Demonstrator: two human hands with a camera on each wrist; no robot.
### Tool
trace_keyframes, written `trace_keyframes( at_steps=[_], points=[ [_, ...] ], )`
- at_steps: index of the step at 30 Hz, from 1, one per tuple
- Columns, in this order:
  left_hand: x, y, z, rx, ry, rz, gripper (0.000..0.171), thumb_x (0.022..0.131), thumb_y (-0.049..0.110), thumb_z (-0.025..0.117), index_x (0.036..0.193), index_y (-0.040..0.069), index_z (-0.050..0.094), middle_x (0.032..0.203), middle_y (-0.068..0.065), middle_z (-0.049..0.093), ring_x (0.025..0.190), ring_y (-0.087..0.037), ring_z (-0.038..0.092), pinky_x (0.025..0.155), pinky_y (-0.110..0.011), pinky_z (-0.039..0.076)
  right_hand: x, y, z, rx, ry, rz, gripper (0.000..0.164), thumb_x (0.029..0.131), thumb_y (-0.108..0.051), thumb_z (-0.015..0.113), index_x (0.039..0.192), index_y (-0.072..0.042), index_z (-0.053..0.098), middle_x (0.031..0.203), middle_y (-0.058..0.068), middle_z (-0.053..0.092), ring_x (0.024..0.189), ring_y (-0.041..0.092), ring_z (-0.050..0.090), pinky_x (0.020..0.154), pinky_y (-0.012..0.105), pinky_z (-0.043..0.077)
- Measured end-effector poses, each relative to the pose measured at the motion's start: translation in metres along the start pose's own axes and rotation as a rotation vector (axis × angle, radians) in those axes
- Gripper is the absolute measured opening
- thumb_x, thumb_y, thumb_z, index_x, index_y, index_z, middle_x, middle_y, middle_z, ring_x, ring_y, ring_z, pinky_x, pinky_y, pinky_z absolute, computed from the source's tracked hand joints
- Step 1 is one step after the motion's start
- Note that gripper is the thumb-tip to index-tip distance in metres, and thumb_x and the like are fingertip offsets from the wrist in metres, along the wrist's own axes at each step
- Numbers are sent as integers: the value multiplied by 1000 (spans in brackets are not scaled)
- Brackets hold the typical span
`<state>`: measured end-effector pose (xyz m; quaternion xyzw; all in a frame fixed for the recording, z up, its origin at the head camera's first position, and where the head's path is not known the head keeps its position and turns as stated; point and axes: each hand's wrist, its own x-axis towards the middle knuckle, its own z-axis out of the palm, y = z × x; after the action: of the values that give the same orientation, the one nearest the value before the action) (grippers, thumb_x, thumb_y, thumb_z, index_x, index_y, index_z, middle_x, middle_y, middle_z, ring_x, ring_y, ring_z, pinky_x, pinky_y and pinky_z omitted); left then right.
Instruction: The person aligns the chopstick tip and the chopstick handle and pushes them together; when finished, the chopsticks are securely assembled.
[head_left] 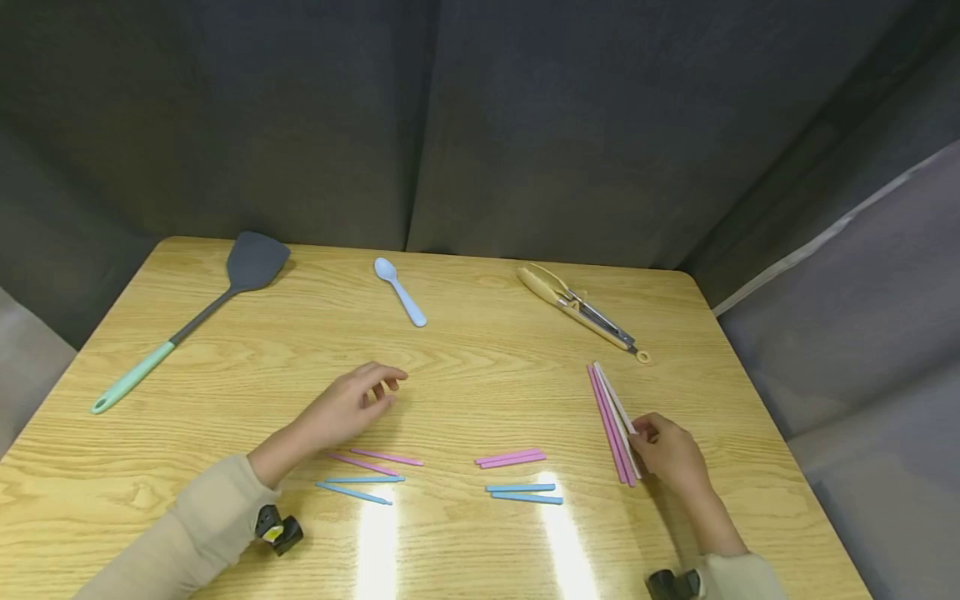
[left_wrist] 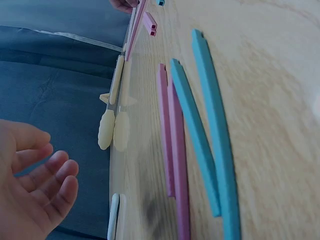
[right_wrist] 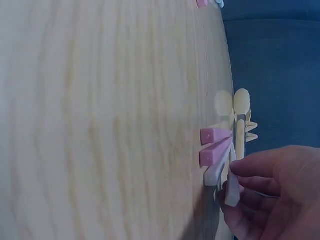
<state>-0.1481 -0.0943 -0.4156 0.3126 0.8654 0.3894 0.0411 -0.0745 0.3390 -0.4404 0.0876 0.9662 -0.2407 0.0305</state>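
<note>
My right hand (head_left: 671, 454) pinches a white chopstick (right_wrist: 232, 191) between thumb and fingers, its near end tilted away from the others. Beside it on the table lie a second white chopstick (right_wrist: 214, 175) and two long pink chopsticks (head_left: 609, 427), bunched at their far ends and fanned out toward me. My left hand (head_left: 348, 406) hovers over the table with relaxed, slightly bent fingers and holds nothing. Closest to it are two short pink sticks (left_wrist: 165, 130) and two short blue sticks (left_wrist: 215, 125), lying side by side.
Mid-table lie two more short pink sticks (head_left: 512, 458) and two short blue sticks (head_left: 522, 493). A dark spatula (head_left: 257, 262) with a green handle is at far left, a light-blue spoon (head_left: 400, 292) at the back, and yellow-tipped tongs (head_left: 581, 312) at back right.
</note>
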Motion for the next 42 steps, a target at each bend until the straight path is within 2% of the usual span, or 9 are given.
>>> trace_keyframes(
  at_steps=[5,12,17,21,24,27,33,37,42],
  points=[
    [-3,-2,2,28,-49,1,20,89,10,54,108,7,60,91,-2,60,78,-8,52,64,-23,45,0,0,2,-5,-9,-13,27,84,-13,55,105,4,58,80,6,59,69,17,54,54,28,40],
    [-10,-8,7,131,-131,59,15,87,8,57,100,8,64,88,0,63,74,-5,53,62,-20,45,-2,-4,2,-25,-12,-25,28,85,-13,54,106,4,58,81,6,58,66,17,52,53,28,39],
    [-17,-13,10,177,-191,96,12,85,8,59,94,9,66,85,4,61,71,-3,52,61,-20,45,-2,-14,2,-77,69,-80,26,85,-14,55,104,3,60,82,9,56,68,20,53,53,30,40],
    [-22,-15,13,215,-217,129,9,85,12,60,91,11,68,86,6,61,76,-6,54,66,-22,46,-1,-28,6,-71,118,-168,23,84,-11,58,103,1,62,84,8,55,68,19,51,51,28,40],
    [-25,-18,16,242,-214,166,8,84,13,61,88,12,68,86,7,60,79,-9,54,69,-25,47,-1,-45,12,-30,75,-254,20,82,-5,60,101,0,63,82,5,54,66,14,48,49,24,40],
    [-27,-20,19,262,-205,200,7,83,12,62,86,12,69,84,6,60,78,-9,54,68,-24,47,0,-61,21,-15,32,-388,17,78,-1,65,95,-2,65,80,2,54,67,11,50,53,22,43],
    [-29,-20,23,302,-184,238,5,82,12,64,84,10,69,82,5,60,75,-9,54,65,-22,47,-3,-88,41,-80,-36,-670,14,74,-5,71,87,-8,67,81,-2,57,71,9,53,60,19,46],
    [-28,-20,25,336,-173,270,4,81,12,65,82,9,68,80,5,59,74,-8,53,64,-20,46,-8,-101,49,-102,-92,-743,10,76,-10,70,86,-11,68,84,-4,58,74,8,53,62,21,47],
    [-26,-19,28,397,-147,310,3,80,11,67,77,11,66,77,5,59,71,-8,53,67,-21,47,-10,-110,55,-117,-142,-767,10,78,-12,69,87,-13,68,85,-5,58,74,7,52,62,21,46]
  ],
)
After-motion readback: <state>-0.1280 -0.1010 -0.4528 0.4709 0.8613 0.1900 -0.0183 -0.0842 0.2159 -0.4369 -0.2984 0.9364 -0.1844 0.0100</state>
